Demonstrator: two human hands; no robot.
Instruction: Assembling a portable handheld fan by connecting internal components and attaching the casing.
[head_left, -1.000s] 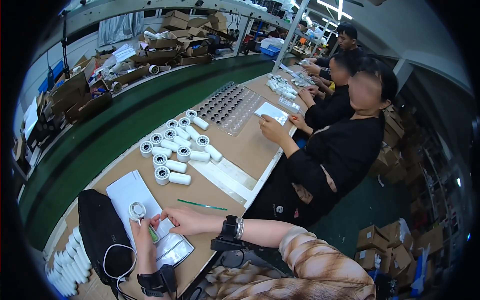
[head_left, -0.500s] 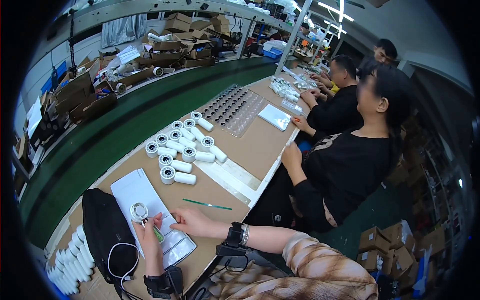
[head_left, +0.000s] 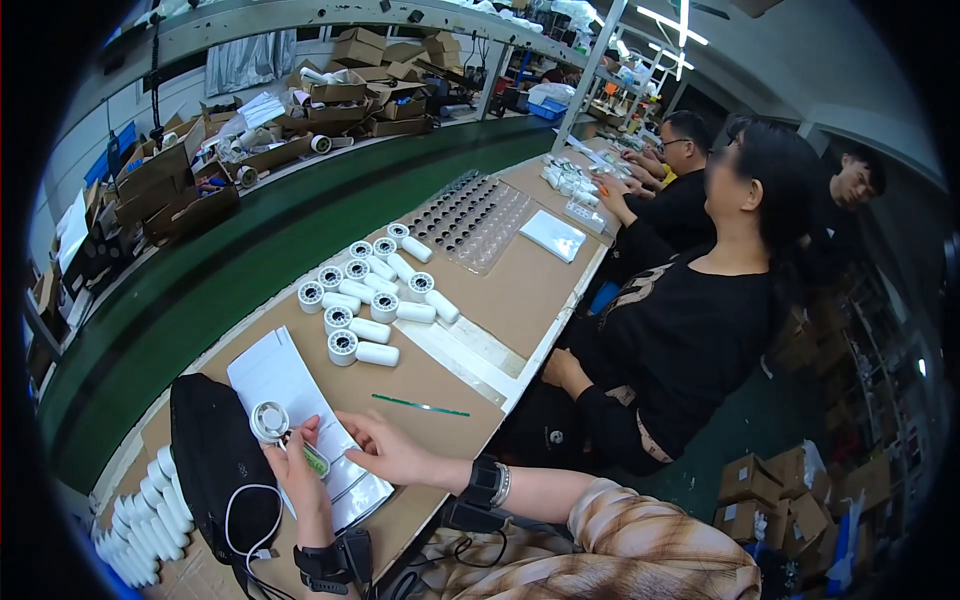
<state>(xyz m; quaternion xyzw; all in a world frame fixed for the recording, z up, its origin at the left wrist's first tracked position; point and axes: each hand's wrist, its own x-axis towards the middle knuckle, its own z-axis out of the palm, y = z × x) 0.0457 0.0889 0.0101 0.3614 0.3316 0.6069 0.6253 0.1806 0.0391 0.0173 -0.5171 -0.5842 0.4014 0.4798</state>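
The left hand (head_left: 300, 480) is closed around a small white round fan-like plastic part (head_left: 269, 421), held upright just above the white paper sheets (head_left: 275, 370) on the brown tabletop (head_left: 500, 290). The right hand (head_left: 385, 450) rests beside it, fingers loosely curled, pinching what looks like a small green strip (head_left: 316, 459) between the 2 hands. The part sits at the left hand's fingertips, left of the right hand. A thin green rod (head_left: 420, 405) lies farther right, and a black bag (head_left: 215, 460) lies to the left.
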